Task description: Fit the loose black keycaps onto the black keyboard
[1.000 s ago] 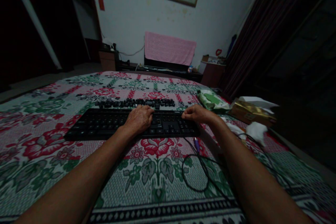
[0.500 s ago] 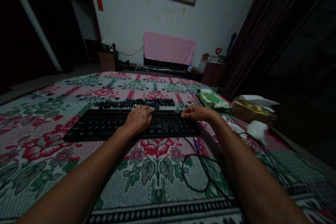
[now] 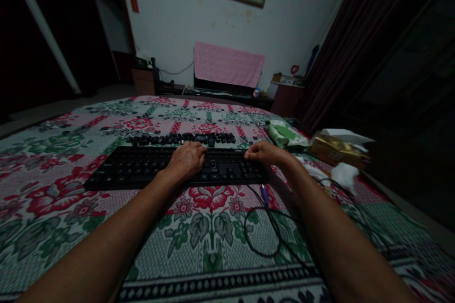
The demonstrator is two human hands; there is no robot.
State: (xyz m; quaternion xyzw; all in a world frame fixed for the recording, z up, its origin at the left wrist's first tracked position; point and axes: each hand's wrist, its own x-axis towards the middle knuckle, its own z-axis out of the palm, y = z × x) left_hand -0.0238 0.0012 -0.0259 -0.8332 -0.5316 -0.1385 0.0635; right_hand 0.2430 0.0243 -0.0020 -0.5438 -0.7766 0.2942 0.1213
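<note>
A black keyboard (image 3: 135,168) lies on a flower-patterned bedspread (image 3: 209,227). My left hand (image 3: 186,161) rests on the keyboard's middle with its fingers curled down onto the keys. My right hand (image 3: 265,152) sits at the keyboard's far right corner, fingers bent and pinched together at the top edge; what they hold, if anything, is hidden. A row of loose black keycaps (image 3: 181,139) lies on the spread just behind the keyboard. The keyboard's cable (image 3: 265,227) loops on the spread between my forearms.
A green-and-white packet (image 3: 284,133), a gold box (image 3: 334,150) and a white wad (image 3: 343,173) lie at the right edge of the bed. A pink cloth (image 3: 229,64) covers something against the far wall. Dark curtains hang at right.
Both hands stay on the keyboard; the view has only shifted slightly. No visible change in their grip.
</note>
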